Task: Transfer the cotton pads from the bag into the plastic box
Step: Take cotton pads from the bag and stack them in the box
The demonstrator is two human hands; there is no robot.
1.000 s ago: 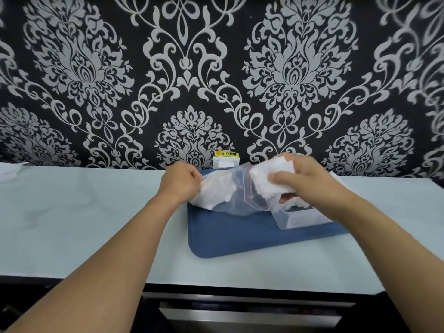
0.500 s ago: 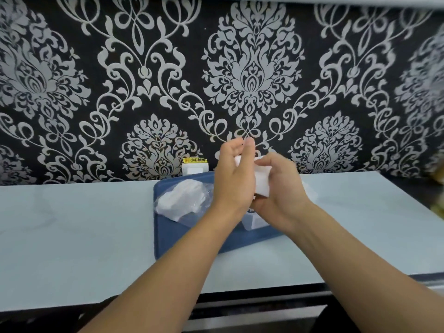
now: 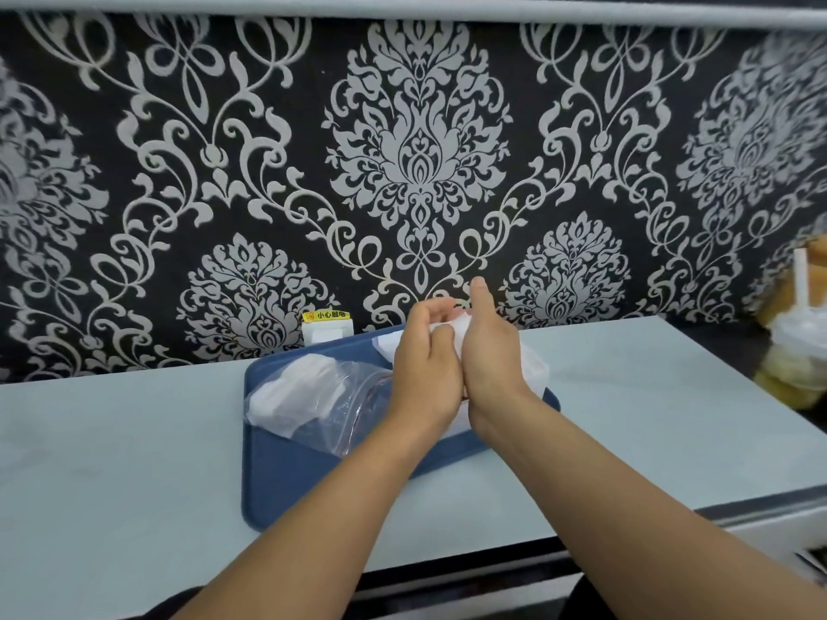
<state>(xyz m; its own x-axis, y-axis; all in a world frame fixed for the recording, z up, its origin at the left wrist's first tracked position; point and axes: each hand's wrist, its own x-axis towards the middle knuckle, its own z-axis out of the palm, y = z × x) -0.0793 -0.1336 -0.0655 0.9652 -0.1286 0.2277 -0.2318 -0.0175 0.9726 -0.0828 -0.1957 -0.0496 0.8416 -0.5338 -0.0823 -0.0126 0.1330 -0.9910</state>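
Observation:
A clear zip bag (image 3: 322,402) with white cotton pads inside lies on the left half of a blue tray (image 3: 286,481). To its right stands the clear plastic box (image 3: 534,371), mostly hidden behind my hands. Above the box, my left hand (image 3: 423,373) and my right hand (image 3: 490,360) are pressed together around a small stack of white cotton pads (image 3: 452,328). Fingers of both hands curl round the stack. Only the stack's top edge shows between them.
The tray sits on a pale counter (image 3: 134,463) against a black-and-silver patterned wall. A white wall socket (image 3: 326,329) with a yellow label is behind the tray. Bagged yellow food and a cup (image 3: 794,351) stand at the far right.
My left hand let go of the bag, which now lies on the tray, and joined my right hand around the pads. Both hands have lowered a little toward the box.

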